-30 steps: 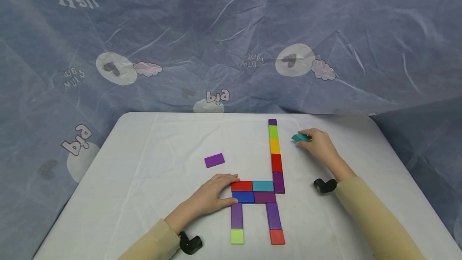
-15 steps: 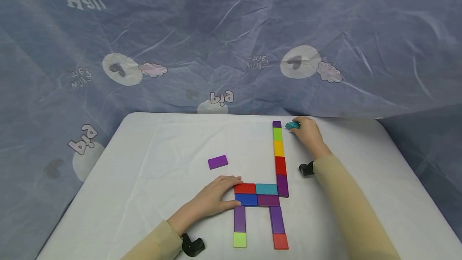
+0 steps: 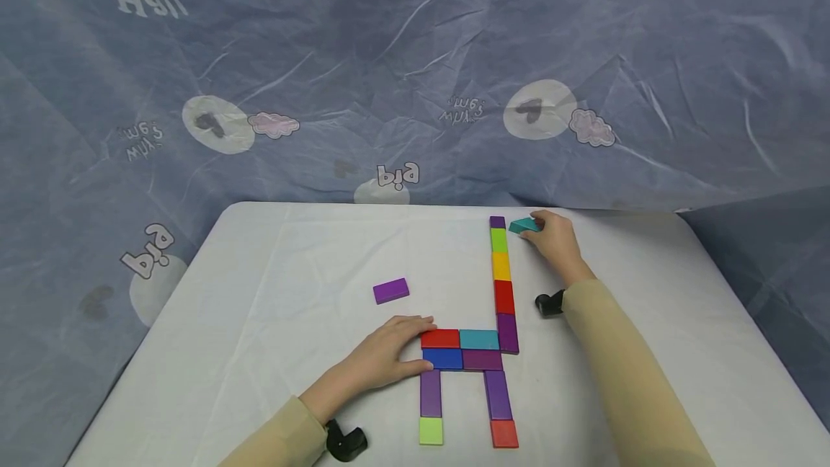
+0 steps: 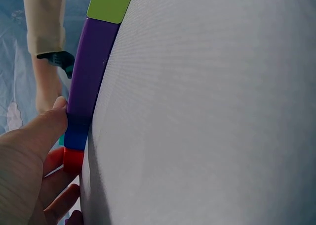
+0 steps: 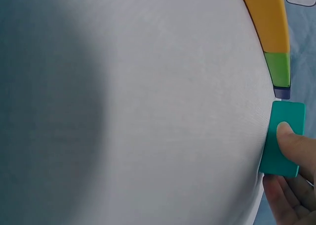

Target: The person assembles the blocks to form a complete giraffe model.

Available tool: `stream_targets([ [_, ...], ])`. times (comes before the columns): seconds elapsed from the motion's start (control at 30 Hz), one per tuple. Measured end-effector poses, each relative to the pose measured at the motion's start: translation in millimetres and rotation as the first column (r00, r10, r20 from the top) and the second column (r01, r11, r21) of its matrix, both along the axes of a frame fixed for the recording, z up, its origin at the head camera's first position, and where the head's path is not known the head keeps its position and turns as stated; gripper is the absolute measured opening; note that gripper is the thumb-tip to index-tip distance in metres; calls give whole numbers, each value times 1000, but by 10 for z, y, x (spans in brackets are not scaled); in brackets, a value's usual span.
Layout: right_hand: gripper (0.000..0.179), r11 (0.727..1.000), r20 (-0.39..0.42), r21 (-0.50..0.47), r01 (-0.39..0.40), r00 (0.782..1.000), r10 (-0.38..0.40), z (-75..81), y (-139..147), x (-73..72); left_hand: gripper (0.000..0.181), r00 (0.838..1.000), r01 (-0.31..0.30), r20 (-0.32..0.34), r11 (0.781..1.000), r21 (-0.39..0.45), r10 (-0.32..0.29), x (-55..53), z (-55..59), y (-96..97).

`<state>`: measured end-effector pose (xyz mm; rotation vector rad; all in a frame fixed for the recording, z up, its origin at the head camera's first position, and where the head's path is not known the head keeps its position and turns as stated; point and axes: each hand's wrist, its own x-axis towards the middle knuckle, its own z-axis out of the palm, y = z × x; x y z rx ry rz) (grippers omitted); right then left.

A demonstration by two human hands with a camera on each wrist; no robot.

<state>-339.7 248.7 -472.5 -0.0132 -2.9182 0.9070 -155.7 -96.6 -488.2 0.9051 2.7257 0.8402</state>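
My right hand [image 3: 556, 242] pinches a teal domino-like block [image 5: 284, 111] between thumb and fingers. The block is beside the small purple top block [image 3: 497, 222] of a tall column, to its right. In the right wrist view the thumb lies across the block's broad face. At the left end of the block figure, my left hand [image 3: 382, 352] holds the red block [image 3: 444, 339] and the blue block [image 3: 446, 359], thumb at the near edge and fingers at the far one. The other fingers are curled beside the red block in the left wrist view.
The column also has green, yellow, red and purple blocks [image 3: 508, 334]. Below the body stand two legs, with a green block [image 3: 431, 431] and a red-orange block [image 3: 504, 434] at their ends. A loose purple block [image 3: 391, 291] lies left on the white table [image 3: 272, 308].
My right hand has carried the teal block up and left, towards the top of the column. My left hand has kept its place on the figure. The view has shifted slightly.
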Motion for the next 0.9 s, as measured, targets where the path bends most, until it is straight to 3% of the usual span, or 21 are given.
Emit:
stream_targets([
  [0.27,40,999,-54,-38,23,998,-25,-32,20,15,63,1000,0,0,1000,3,0,-2,8,0],
  [0.9,41,1000,-42,-25,6,999,-7,-40,-47,-24,63,1000,2,-2,1000,1,-2,-2,4,4],
])
